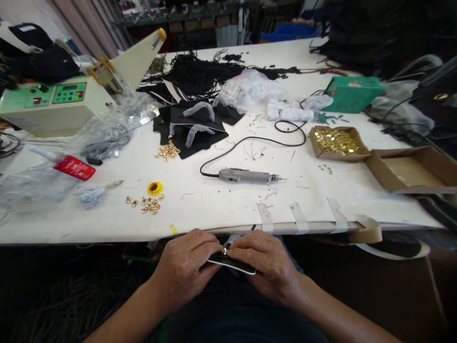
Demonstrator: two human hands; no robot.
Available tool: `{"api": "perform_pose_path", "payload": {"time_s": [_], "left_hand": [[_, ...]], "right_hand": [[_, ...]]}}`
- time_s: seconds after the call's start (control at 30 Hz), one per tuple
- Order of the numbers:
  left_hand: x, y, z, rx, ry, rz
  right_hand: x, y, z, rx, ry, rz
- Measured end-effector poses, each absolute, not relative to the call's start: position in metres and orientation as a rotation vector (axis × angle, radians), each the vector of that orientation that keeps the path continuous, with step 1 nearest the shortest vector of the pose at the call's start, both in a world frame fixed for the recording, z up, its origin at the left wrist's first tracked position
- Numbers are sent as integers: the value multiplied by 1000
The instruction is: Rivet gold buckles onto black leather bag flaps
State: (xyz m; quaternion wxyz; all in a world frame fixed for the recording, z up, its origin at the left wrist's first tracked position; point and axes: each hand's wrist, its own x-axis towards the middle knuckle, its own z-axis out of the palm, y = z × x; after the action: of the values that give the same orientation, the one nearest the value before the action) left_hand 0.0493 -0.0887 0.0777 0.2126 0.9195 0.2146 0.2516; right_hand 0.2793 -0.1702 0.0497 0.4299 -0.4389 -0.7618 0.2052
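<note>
Black panel (235, 263) — left grip (187, 264) pinching one end; right grip (267, 262) pinching the other — gold fitting (224, 251) between them

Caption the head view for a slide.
Left hand and right hand hold a white-edged black piece with a gold fitting before a cluttered table.

Bare left hand (187, 264), bare right hand (266, 262), uncovered forearms (134, 305), dark clothing (221, 312)

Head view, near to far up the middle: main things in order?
Black panel, held by the left hand and right hand → grey electric screwdriver → clear plastic bag → blue bin.
</note>
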Motion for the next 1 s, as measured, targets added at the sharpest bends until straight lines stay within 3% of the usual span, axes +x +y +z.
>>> {"api": "perform_pose_path", "payload": {"time_s": [0.2,0.43,0.7,0.8,1.0], "left_hand": [[55,-74,68,2332,708,646],[80,-31,64,1807,1077,82],[101,9,58,1961,1111,-112],[101,2,51,2138,1193,23],[88,-32,19,2463,1053,617]], "right_hand": [[276,-156,44,-1129,-1736,680],[286,-116,48,-1679,-1436,1212],[296,-74,56,-1978,-1651,1142],[293,-69,52,-2059,-1705,1044],[292,-65,50,-2075,-1793,1001]]}}
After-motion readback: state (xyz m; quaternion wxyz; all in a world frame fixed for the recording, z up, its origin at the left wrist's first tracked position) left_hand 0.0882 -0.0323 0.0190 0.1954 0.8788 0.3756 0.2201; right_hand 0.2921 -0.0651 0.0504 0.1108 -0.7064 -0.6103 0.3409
